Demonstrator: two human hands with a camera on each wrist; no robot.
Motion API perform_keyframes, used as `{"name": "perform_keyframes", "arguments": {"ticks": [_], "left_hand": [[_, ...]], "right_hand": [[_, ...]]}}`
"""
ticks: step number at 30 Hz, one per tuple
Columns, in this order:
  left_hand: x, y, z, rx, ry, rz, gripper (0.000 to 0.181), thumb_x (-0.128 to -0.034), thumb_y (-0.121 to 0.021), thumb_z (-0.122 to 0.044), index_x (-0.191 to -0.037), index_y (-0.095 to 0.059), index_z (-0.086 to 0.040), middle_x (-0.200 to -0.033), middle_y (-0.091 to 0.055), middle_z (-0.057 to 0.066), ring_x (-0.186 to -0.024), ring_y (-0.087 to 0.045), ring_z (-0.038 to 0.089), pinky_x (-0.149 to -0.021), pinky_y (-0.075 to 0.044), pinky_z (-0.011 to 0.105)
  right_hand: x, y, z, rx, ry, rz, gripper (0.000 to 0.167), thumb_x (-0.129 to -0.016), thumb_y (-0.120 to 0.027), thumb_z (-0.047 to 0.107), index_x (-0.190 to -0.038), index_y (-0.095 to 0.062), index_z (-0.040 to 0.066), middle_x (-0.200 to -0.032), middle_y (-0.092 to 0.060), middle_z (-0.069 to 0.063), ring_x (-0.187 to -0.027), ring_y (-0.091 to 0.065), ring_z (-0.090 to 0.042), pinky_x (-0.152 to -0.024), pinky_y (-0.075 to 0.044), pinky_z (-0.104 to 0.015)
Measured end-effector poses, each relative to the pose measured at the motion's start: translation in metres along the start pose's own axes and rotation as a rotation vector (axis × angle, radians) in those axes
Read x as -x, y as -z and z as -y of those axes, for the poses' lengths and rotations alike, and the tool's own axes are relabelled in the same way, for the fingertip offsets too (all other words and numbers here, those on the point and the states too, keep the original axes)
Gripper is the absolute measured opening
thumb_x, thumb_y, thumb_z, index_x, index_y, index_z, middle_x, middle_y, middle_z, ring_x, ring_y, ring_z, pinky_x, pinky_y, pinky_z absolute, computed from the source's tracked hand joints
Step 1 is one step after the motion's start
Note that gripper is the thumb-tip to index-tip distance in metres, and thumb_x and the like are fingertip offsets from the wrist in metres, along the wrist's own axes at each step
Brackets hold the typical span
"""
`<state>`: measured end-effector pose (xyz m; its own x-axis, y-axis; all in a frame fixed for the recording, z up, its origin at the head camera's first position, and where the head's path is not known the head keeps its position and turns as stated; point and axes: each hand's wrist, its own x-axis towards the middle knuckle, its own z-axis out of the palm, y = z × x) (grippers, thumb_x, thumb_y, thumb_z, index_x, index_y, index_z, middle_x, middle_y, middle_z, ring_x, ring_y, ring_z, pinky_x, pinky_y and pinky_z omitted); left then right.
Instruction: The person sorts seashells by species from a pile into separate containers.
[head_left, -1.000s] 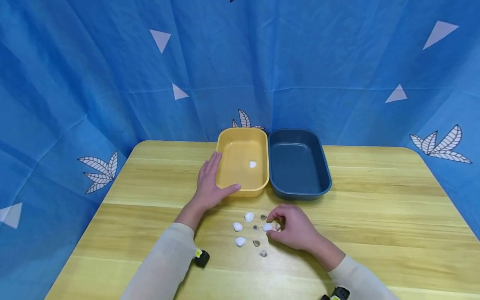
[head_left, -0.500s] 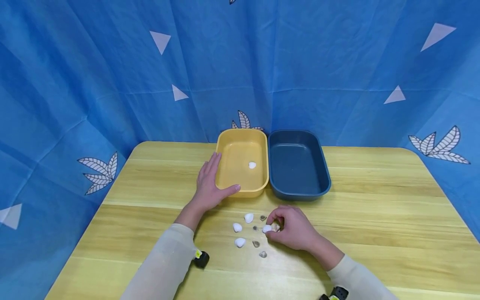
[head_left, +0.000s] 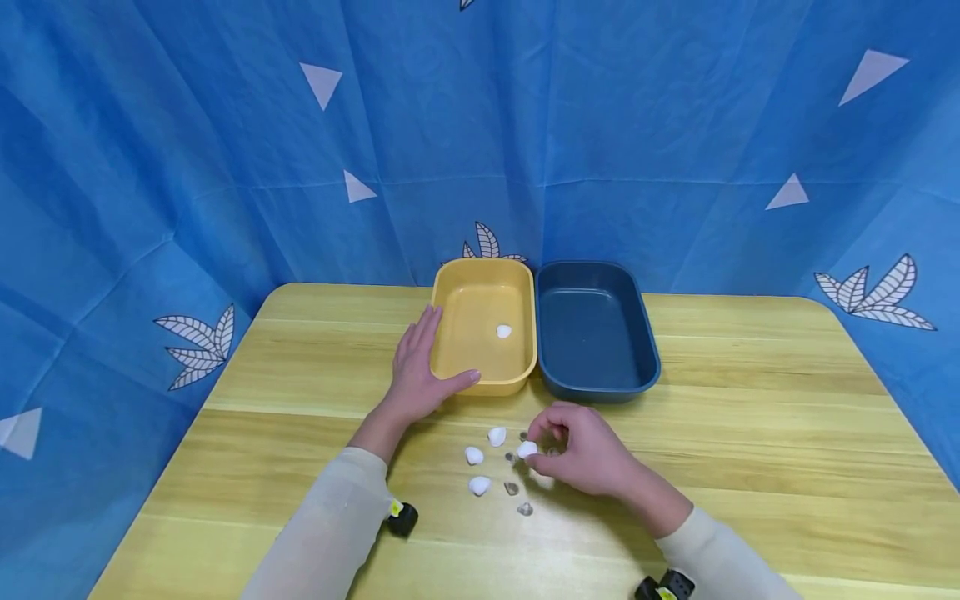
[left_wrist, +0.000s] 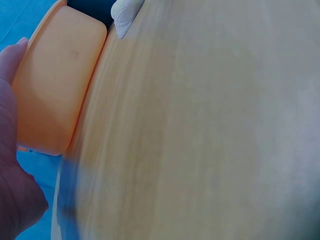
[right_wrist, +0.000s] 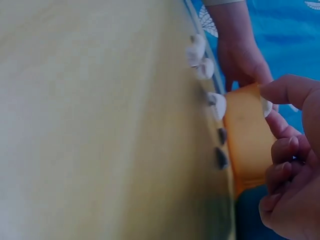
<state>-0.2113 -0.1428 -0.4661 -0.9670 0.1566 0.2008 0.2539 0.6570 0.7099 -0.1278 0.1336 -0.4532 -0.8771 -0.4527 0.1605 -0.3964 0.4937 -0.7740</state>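
In the head view my right hand pinches a white seashell between thumb and forefinger, just over the table. The right wrist view shows this shell at the fingertips, the other fingers loosely curled. My left hand rests against a yellow bin, its straight fingers along the left side and its thumb at the near rim. One white shell lies inside that bin. On the table to the left of my right hand lie several white shells and small brownish shells.
A dark blue bin stands against the right side of the yellow one. Behind the wooden table hangs a blue curtain with leaf and triangle prints. Part of the small shells is hidden by my right hand.
My right hand has lifted the white shell off the table and shifted it slightly left and away from me. The left hand stays in place on the yellow bin.
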Motion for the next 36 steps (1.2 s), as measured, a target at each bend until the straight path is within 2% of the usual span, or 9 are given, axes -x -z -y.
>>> {"name": "perform_keyframes", "arguments": {"ticks": [6,11,15,24,36], "left_hand": [[0.0,0.0,0.0,-0.001,-0.005,-0.002,0.113,-0.0759,-0.075,-0.065,-0.162,-0.009,-0.032,-0.166,-0.003,-0.009,-0.149,-0.004,0.036,-0.115,-0.006,0.06],[0.0,0.0,0.0,-0.01,0.0,0.001,0.113,-0.0758,-0.075,-0.066,-0.162,-0.009,-0.032,-0.166,-0.003,-0.009,-0.149,-0.004,0.036,-0.114,-0.007,0.06],[0.0,0.0,0.0,-0.015,-0.001,0.0,0.113,-0.0757,-0.075,-0.065,-0.162,-0.009,-0.031,-0.166,-0.003,-0.009,-0.149,-0.004,0.036,-0.114,-0.007,0.06],[0.0,0.001,-0.001,-0.027,0.005,0.001,0.114,-0.0757,-0.073,-0.067,-0.162,-0.009,-0.031,-0.166,-0.002,-0.008,-0.149,-0.004,0.036,-0.115,-0.007,0.06],[0.001,0.0,0.0,-0.034,-0.007,-0.006,0.113,-0.0758,-0.073,-0.068,-0.162,-0.01,-0.029,-0.166,-0.004,-0.007,-0.149,-0.006,0.036,-0.114,-0.008,0.061]], "right_hand": [[-0.007,0.011,0.016,0.0,0.03,-0.016,0.025,-0.073,-0.088,0.013,-0.088,-0.07,0.023,-0.074,-0.052,-0.007,-0.072,-0.05,-0.024,-0.064,-0.04,-0.029],[-0.012,0.017,0.027,-0.009,0.049,-0.02,0.024,-0.074,-0.088,0.014,-0.089,-0.071,0.023,-0.074,-0.05,0.0,-0.076,-0.052,-0.031,-0.064,-0.04,-0.031],[-0.018,0.02,0.032,0.006,0.094,-0.049,0.024,-0.074,-0.088,0.014,-0.089,-0.071,0.022,-0.073,-0.047,0.005,-0.074,-0.051,-0.025,-0.063,-0.039,-0.03],[-0.038,0.03,0.05,0.04,0.173,-0.128,0.022,-0.074,-0.087,0.015,-0.089,-0.072,0.02,-0.073,-0.047,0.006,-0.07,-0.048,-0.016,-0.059,-0.038,-0.031],[-0.064,0.038,0.059,0.022,0.142,-0.191,0.02,-0.078,-0.087,0.015,-0.091,-0.073,0.015,-0.074,-0.048,-0.001,-0.072,-0.048,-0.021,-0.057,-0.037,-0.033]]}}
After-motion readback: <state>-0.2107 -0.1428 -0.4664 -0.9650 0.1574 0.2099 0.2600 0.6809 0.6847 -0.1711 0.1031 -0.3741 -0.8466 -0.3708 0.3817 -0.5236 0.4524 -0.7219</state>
